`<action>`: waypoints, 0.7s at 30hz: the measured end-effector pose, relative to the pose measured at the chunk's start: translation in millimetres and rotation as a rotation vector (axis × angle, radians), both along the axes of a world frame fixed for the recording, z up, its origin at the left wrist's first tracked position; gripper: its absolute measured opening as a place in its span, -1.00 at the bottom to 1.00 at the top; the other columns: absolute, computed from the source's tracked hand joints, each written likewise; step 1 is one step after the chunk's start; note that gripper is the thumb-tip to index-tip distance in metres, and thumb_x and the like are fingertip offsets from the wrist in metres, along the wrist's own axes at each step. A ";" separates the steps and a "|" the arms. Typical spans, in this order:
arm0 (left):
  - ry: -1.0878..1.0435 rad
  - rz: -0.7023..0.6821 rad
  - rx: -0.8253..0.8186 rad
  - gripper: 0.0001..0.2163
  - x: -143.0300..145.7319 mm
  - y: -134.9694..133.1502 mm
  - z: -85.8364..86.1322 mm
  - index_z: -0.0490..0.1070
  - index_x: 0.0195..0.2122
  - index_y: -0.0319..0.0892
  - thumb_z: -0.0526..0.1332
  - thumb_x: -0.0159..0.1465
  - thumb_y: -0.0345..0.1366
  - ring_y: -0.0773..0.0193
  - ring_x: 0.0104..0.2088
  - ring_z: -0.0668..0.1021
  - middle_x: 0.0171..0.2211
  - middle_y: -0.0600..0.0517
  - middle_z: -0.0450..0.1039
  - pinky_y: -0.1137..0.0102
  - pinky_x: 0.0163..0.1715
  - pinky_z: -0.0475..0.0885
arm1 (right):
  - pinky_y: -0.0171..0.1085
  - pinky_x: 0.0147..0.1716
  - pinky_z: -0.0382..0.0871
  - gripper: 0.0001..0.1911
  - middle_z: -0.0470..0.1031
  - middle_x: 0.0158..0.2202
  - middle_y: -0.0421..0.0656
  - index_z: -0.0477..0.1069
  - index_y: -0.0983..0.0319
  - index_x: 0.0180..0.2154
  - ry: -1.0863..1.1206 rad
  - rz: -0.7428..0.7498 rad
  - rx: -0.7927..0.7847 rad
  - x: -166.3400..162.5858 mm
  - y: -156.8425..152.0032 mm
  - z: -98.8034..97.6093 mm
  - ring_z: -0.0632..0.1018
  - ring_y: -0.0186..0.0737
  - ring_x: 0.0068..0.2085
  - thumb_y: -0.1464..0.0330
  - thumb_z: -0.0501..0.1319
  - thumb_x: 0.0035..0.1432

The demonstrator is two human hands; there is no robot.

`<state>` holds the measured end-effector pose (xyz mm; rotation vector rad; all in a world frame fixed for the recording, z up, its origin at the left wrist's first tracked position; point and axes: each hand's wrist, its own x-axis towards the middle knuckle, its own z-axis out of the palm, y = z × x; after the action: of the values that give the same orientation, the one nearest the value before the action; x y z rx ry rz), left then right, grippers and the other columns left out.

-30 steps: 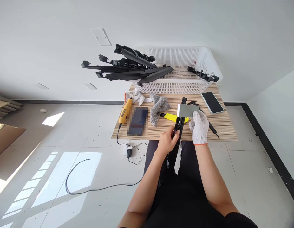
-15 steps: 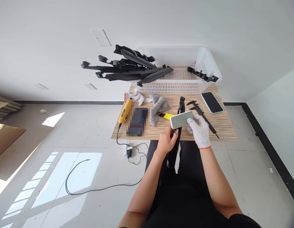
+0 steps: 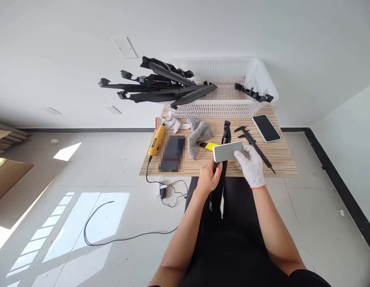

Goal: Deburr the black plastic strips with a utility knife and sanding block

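Observation:
My bare left hand (image 3: 209,177) is closed around a long black plastic trim piece (image 3: 226,131), which stretches from above the table down toward my lap. In my right hand (image 3: 250,164), wearing a white knit glove with an orange cuff, is a flat rectangular block (image 3: 228,152) with a grey face and white edge. The block lies across the trim piece just above my left fingers and hides part of it. Behind the block's left end, a yellow-handled utility knife (image 3: 209,146) rests by a grey cloth (image 3: 199,133).
A white plastic basket (image 3: 214,108) at the back holds several black trim pieces (image 3: 169,93), some jutting out leftward. On the table (image 3: 190,169) lie a yellow corded tool (image 3: 156,141), a white glove (image 3: 174,122), a black caliper (image 3: 256,150) and a phone (image 3: 266,128). A cable (image 3: 127,239) crosses the floor.
The block has turned slightly flatter over the trim piece, and the trim piece's top has shifted a little left. Both hands keep their holds.

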<state>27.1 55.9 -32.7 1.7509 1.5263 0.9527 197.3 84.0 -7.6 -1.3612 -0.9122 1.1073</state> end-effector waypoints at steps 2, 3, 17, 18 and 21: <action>-0.004 -0.005 0.006 -0.77 -0.1 -0.2 0.0 0.33 -0.27 -0.12 0.02 0.39 -0.12 0.31 -0.61 0.30 -0.61 0.15 0.20 0.43 -0.48 0.14 | -0.39 -0.64 0.27 -0.55 0.48 -0.42 -0.25 0.48 0.19 -0.07 0.056 -0.065 0.012 0.8 1.2 -0.1 0.40 -0.42 -0.56 0.16 0.40 0.01; -0.006 -0.004 0.008 -0.78 -0.1 -0.4 -0.2 0.33 -0.27 -0.12 0.02 0.39 -0.12 0.31 -0.61 0.31 -0.62 0.15 0.20 0.43 -0.48 0.13 | -0.39 -0.65 0.25 -0.55 0.48 -0.39 -0.25 0.46 0.18 -0.06 0.095 -0.135 0.031 1.0 1.8 0.1 0.39 -0.44 -0.57 0.16 0.39 0.02; -0.020 -0.003 0.055 -0.77 -1.4 1.4 -5.8 0.23 -0.36 -0.10 0.01 0.41 -0.13 0.34 -0.61 0.25 -0.62 0.16 0.15 0.42 -0.50 0.10 | -0.39 -0.62 0.27 -0.55 0.48 -0.40 -0.25 0.47 0.18 -0.05 0.060 0.009 0.015 1.7 2.5 0.6 0.41 -0.43 -0.54 0.17 0.40 0.01; -0.019 -0.004 0.053 -0.77 -1.4 1.5 -5.5 0.23 -0.36 -0.10 0.02 0.41 -0.13 0.34 -0.62 0.25 -0.62 0.16 0.15 0.42 -0.50 0.10 | -0.39 -0.63 0.26 -0.55 0.48 -0.39 -0.26 0.46 0.17 -0.05 0.081 -0.033 0.026 1.7 2.8 0.4 0.40 -0.44 -0.55 0.17 0.39 0.02; -0.024 -0.004 0.052 -0.77 -1.3 1.4 -4.7 0.20 -0.38 -0.10 0.02 0.40 -0.14 0.34 -0.62 0.25 -0.63 0.17 0.14 0.42 -0.50 0.09 | -0.40 -0.65 0.22 -0.55 0.46 -0.41 -0.28 0.45 0.16 -0.03 0.122 -0.122 0.057 1.6 3.7 -0.5 0.36 -0.46 -0.58 0.18 0.38 0.03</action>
<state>25.8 57.3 -37.4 1.7722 1.4950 1.0164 198.9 87.7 -8.1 -1.2712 -0.7565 1.0513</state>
